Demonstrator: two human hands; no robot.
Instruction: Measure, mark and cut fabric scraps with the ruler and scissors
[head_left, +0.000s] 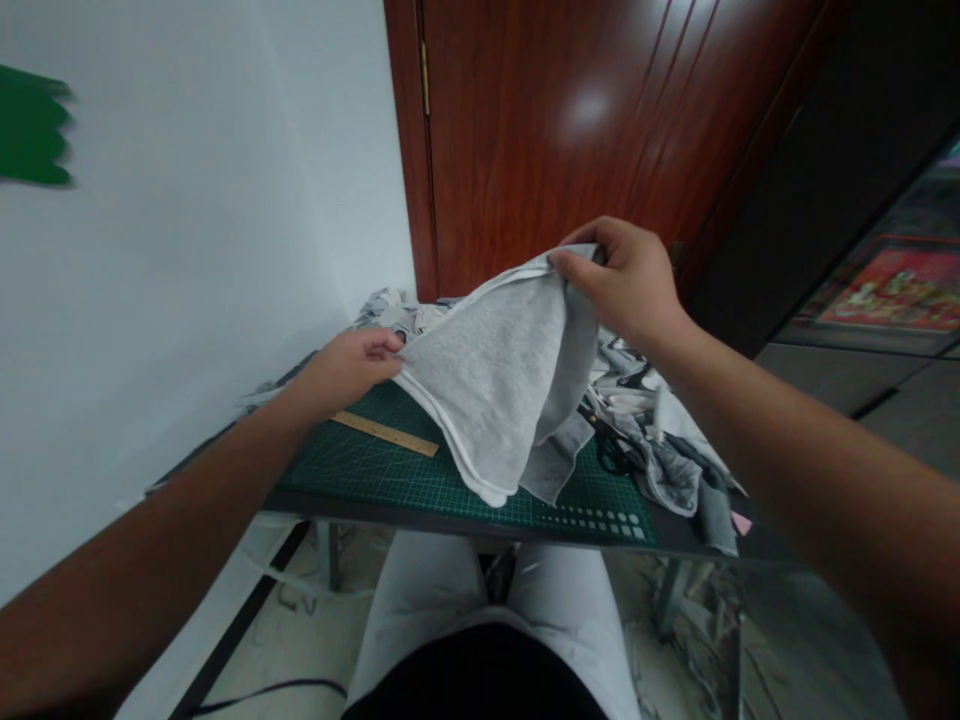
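The right hand (pixel 619 280) is clamped on the top corner of a grey terry cloth (pixel 480 400), the left hand (pixel 349 370) pinches its side edge, and it hangs over a green cutting mat (pixel 420 490), with a bunched fabric heap (pixel 652 450) and a ruler (pixel 386 433) untouched.

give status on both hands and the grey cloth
Right hand pinching top edge of grey terry cloth; left hand at its left corner. Cloth hanging over green cutting mat. Wooden ruler on mat, printed fabric heap to the right.
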